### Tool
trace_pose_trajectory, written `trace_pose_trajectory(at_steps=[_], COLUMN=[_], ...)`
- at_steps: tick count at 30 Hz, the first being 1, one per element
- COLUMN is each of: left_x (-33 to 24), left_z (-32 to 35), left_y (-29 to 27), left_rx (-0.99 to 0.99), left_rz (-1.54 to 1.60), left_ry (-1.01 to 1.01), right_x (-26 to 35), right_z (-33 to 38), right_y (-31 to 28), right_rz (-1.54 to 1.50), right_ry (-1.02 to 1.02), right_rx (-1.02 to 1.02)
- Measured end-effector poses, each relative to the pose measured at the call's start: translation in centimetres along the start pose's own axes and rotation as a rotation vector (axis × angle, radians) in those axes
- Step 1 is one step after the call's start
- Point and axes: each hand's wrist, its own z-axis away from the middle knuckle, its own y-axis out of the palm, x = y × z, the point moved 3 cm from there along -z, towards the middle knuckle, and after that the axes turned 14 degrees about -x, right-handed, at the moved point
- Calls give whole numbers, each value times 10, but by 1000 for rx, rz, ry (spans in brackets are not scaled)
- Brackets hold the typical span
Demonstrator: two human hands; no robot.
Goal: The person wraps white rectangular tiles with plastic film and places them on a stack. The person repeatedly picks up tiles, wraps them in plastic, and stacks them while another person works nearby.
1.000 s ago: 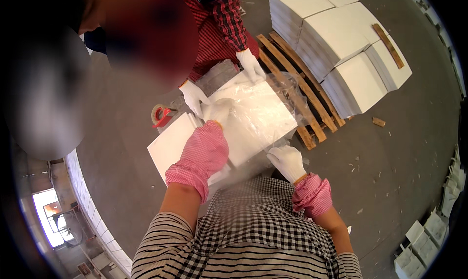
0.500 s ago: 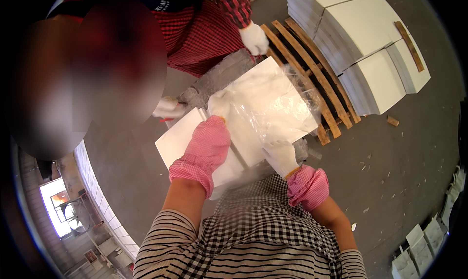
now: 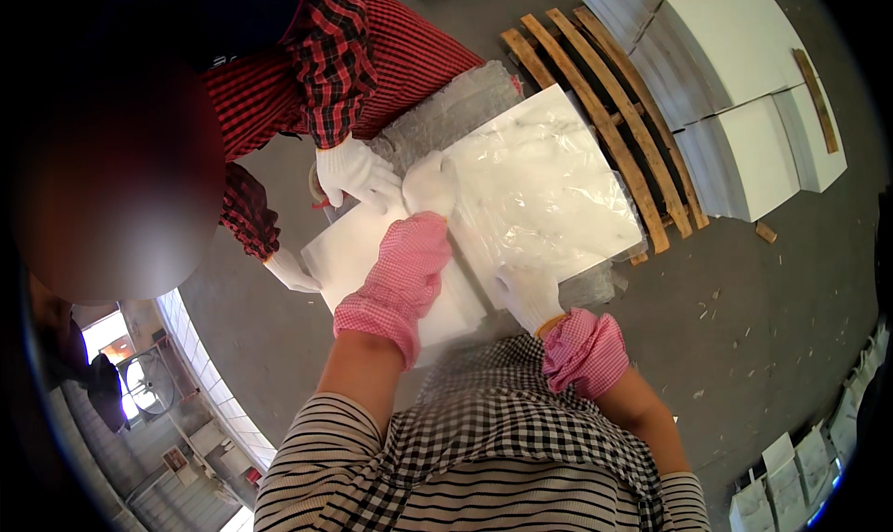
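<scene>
A co-worker's hands have moved to the left board, leaving the plastic film to our left hand and right hand, whose pinch or spread we cannot tell.

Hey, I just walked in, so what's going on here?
Two people are handling white slabs. The camera wearer has the left hand and right hand at the edges of a film-covered slab; how firmly either holds is unclear. A co-worker has one hand over another white slab and the other at its left edge. A wooden pallet and slab stack are to the right.
</scene>
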Motion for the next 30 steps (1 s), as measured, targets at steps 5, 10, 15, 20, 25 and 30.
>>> trace_pose_trajectory(at_steps=[5, 10, 15, 20, 25, 30], left_x=[7, -41, -50, -55, -89, -96], left_z=[-4, -11, -11, 2, 31, 54], left_y=[0, -9, -6, 22, 19, 15], left_rx=[22, -163, 156, 462, 341, 99], left_rz=[-133, -405, -419, -437, -490, -323], left_ry=[102, 576, 1007, 648, 243, 32], right_x=[5, 3, 3, 10, 27, 8], right_z=[-9, -13, -13, -12, -15, 7], right_y=[11, 27, 38, 36, 15, 32], right_rz=[42, 48, 75, 130, 56, 85], right_ry=[54, 112, 98, 167, 161, 257], right_rx=[99, 84, 86, 214, 238, 283])
